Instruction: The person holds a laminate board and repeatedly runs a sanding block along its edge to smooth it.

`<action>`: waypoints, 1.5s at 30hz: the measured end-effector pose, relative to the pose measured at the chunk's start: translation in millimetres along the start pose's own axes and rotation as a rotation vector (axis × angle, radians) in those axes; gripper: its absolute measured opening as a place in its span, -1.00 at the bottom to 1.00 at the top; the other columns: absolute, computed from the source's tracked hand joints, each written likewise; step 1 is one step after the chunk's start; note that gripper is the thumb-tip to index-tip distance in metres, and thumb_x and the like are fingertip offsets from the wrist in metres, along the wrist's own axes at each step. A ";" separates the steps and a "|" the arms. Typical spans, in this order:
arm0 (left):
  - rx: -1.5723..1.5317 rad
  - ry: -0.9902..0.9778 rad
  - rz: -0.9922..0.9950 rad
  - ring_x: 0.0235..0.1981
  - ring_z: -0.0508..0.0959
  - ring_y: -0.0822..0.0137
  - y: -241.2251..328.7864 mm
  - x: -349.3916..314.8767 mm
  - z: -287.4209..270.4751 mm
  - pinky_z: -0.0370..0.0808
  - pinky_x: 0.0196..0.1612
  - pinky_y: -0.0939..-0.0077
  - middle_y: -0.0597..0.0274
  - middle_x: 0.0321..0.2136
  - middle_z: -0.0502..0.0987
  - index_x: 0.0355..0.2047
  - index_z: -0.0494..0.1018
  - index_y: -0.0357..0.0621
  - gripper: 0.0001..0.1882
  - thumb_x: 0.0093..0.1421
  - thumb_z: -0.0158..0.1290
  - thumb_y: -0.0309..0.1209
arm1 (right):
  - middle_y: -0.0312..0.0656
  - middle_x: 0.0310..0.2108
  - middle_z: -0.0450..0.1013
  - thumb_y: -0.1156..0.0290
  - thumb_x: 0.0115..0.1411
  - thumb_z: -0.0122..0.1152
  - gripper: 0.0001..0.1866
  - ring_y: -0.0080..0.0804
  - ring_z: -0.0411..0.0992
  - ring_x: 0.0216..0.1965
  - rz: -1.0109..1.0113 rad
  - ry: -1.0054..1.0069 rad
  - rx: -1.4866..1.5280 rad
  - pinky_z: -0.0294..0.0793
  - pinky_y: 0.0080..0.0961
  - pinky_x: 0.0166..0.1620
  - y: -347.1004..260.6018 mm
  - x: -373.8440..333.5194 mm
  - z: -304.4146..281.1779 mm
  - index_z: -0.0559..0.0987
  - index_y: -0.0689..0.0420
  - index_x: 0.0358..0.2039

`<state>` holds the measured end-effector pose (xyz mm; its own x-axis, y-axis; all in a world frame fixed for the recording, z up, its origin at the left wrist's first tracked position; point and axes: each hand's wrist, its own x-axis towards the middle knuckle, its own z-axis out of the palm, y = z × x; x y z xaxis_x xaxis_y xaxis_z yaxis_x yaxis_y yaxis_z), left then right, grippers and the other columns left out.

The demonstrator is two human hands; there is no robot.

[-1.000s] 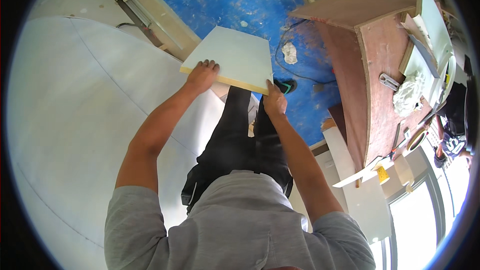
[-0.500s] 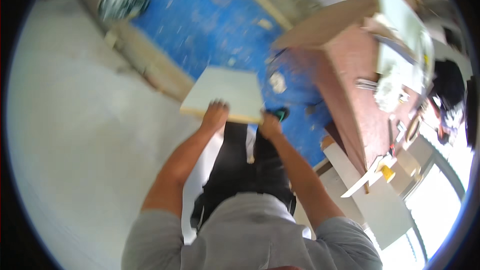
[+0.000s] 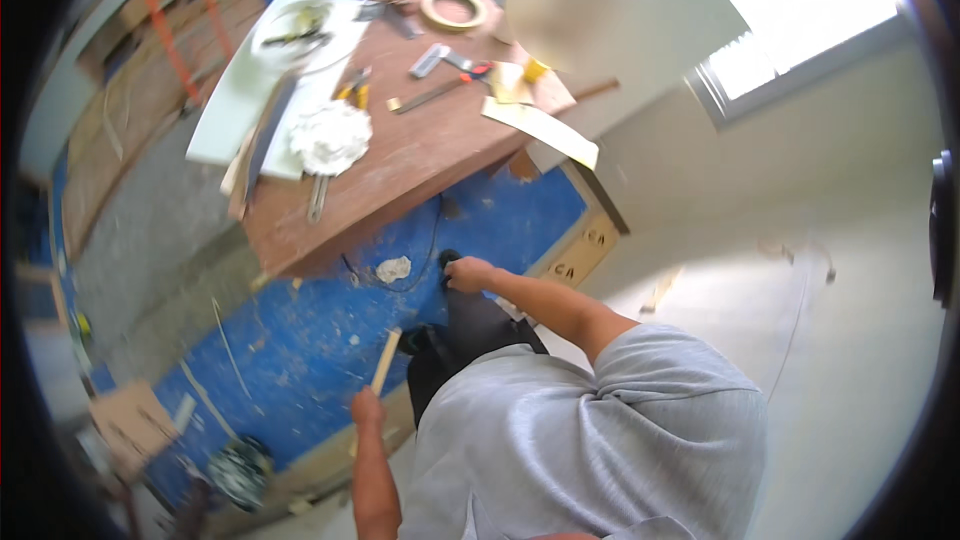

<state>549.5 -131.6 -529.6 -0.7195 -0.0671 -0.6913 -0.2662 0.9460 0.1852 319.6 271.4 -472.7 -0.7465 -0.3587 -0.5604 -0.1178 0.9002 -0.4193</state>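
My left hand [image 3: 367,408], low in the view, is closed round a pale wooden board [image 3: 385,360] that shows only as a narrow edge. The board slants up past my dark trousers, and its broad face is hidden. My right hand [image 3: 468,275] is apart from the board, in front of my leg, with its fingers curled in and nothing visible in them. Just beyond its fingertips shows a dark shoe [image 3: 447,258] on the blue floor covering [image 3: 320,340].
A reddish-brown workbench [image 3: 400,155] stands ahead, bearing a tape roll [image 3: 453,9], a square [image 3: 428,61], a crumpled white bundle [image 3: 331,138] and pale panels [image 3: 225,120]. A cord [image 3: 435,230] and white scrap [image 3: 393,269] lie on the floor. A bundled plastic bag [image 3: 240,472] is lower left.
My view has swung right toward the bench and window. My right hand has let go of the board, while my left still holds it, now turned edge-on.
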 end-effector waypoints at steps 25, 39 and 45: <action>0.669 -0.136 0.790 -0.27 0.70 -0.13 476.7 59.6 -103.4 0.62 -0.18 -0.06 -0.15 -0.32 0.69 -0.21 0.64 -0.20 -0.78 0.24 0.02 -0.44 | -0.09 -0.09 0.60 0.41 0.22 0.18 -0.21 -0.09 0.57 0.00 0.019 0.318 0.261 0.46 -0.17 0.00 111.3 -141.0 -27.5 0.20 -0.01 0.47; 0.520 0.059 1.220 0.23 0.42 -0.16 636.5 53.3 -121.8 0.34 0.27 -0.09 -0.14 0.14 0.49 0.28 0.34 -0.19 -0.39 0.24 0.19 -0.34 | -0.07 -0.25 0.65 0.42 0.14 0.19 -0.78 0.01 0.61 -0.13 0.626 0.580 0.294 0.56 -0.02 -0.06 377.4 -208.0 -77.5 0.67 0.01 -0.18; 0.498 -0.365 0.691 0.11 0.55 -0.20 480.0 120.7 -124.0 0.49 0.16 -0.02 -0.22 0.06 0.58 0.16 0.48 -0.24 -0.48 0.25 0.19 -0.25 | -0.06 -0.08 0.62 0.24 0.10 0.40 -0.61 0.06 0.55 0.00 0.861 0.621 0.294 0.53 -0.06 -0.02 481.9 -257.7 -96.8 0.66 -0.07 -0.02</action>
<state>255.3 275.1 -437.5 -0.3467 0.5870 -0.7316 0.5138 0.7714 0.3754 391.8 821.5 -461.3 -0.7132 0.6212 -0.3246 0.6988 0.6662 -0.2605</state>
